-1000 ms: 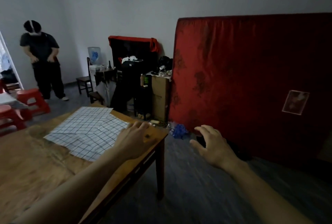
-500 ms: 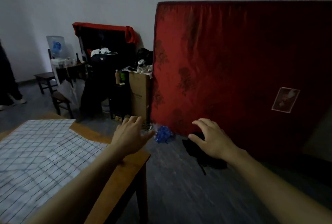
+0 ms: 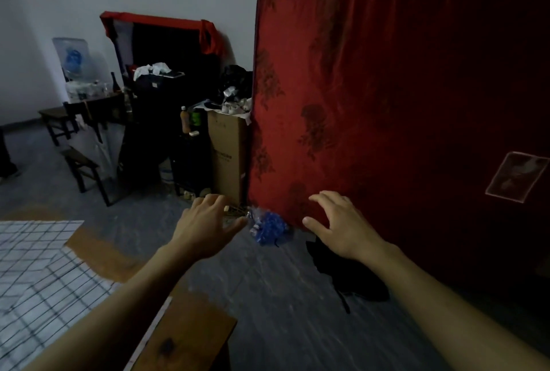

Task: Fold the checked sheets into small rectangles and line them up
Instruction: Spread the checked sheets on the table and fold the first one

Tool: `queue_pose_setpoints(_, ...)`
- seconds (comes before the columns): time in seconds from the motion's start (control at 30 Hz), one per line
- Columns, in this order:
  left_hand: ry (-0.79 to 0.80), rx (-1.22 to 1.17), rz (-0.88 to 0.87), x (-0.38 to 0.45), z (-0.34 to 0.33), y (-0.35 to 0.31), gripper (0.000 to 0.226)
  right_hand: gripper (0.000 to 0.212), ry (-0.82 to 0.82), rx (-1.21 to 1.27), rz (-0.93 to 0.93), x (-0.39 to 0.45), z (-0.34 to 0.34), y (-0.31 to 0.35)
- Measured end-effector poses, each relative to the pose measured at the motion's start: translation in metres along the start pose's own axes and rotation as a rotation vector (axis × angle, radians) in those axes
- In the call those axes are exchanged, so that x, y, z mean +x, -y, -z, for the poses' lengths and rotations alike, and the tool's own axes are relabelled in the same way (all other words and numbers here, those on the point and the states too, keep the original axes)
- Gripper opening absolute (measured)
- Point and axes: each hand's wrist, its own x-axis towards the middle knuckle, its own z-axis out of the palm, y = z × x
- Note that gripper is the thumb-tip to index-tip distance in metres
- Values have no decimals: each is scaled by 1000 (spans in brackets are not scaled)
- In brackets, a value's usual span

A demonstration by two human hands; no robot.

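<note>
Both hands are out in the air and hold nothing. The left hand (image 3: 205,227) sits near the middle of the view, fingers spread and loose, wide open. The right hand (image 3: 339,227) is at about 3 o'clock from it, also open with the fingers a little bent, like it is reaching. The checked sheet (image 3: 38,275) is far over at about 8 o'clock from the left hand, lying on the wooden table (image 3: 184,341). The left arm passes over the sheet's near edge, but the hand itself is past the table and well apart from the cloth. The sheet looks big and mostly flat, with one layer lying over another at a slant, so it may have a first rough fold, but it is not a small rectangle. No neat little folded pieces show anywhere, and nothing is lined up. So the job looks like it is only near its start. Most of it is left: fold the sheet smaller, do the same for any others, then put them in a row. Only one sheet shows here. Past the hands stands a big red mattress (image 3: 401,88) at about 1 o'clock.
</note>
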Motion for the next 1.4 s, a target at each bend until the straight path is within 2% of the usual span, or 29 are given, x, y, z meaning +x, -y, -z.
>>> queue_pose_setpoints(0.17,-16,52,45,83,-31,-7,65,59,1,49,72,100,-12,-53)
queue_pose_setpoints(0.47,-26,88,275,218,-55,3,74,59,83,113,234,289,-19,-118)
queue_pose_setpoints(0.67,-18,120,364,274,-69,37,75,57,110,195,296,390,-41,-120)
queue_pose_setpoints(0.9,-92,67,457,351,-94,120,71,59,158,135,405,508,-84,-81)
queue_pose_setpoints(1.1,-149,-24,553,408,-92,204,70,60,194,60,512,619,-104,-8)
queue_pose_setpoints(1.2,-164,-7,618,419,-85,249,70,60,197,110,590,666,-129,35)
queue_pose_setpoints(1.4,-145,74,807,410,-73,332,71,61,325,139,747,732,-200,119)
